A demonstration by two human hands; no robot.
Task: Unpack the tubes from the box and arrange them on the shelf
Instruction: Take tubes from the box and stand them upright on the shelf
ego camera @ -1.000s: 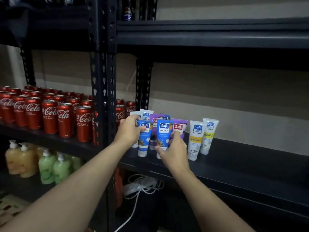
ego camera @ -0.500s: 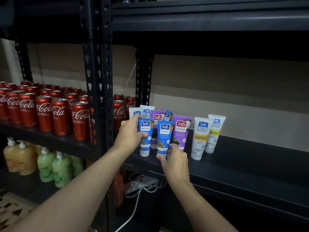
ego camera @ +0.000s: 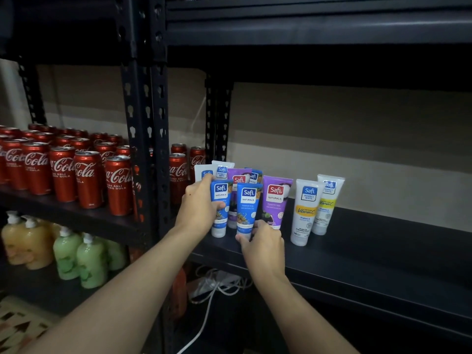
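Note:
Several Safi tubes stand cap-down on the black shelf (ego camera: pixel 370 254). My left hand (ego camera: pixel 198 208) wraps around the left blue tube (ego camera: pixel 220 200). My right hand (ego camera: pixel 264 242) pinches the cap end of the second blue tube (ego camera: pixel 248 205), which stands upright beside the first. A purple tube (ego camera: pixel 275 200) stands just right of it, then two white and yellow tubes (ego camera: pixel 306 210) further right. More tubes, white, purple and blue, stand in a back row (ego camera: pixel 222 169), partly hidden. No box is in view.
Red cola cans (ego camera: pixel 86 175) fill the shelf to the left, past a black upright post (ego camera: pixel 145 139). Soap bottles (ego camera: pixel 76 256) stand on the lower left shelf. A white cable and power strip (ego camera: pixel 217 284) lie below. Another shelf board runs overhead.
My right hand slid down from the purple tube to the base of the second blue tube. The purple tube now stands uncovered. My left hand stays on the left blue tube.

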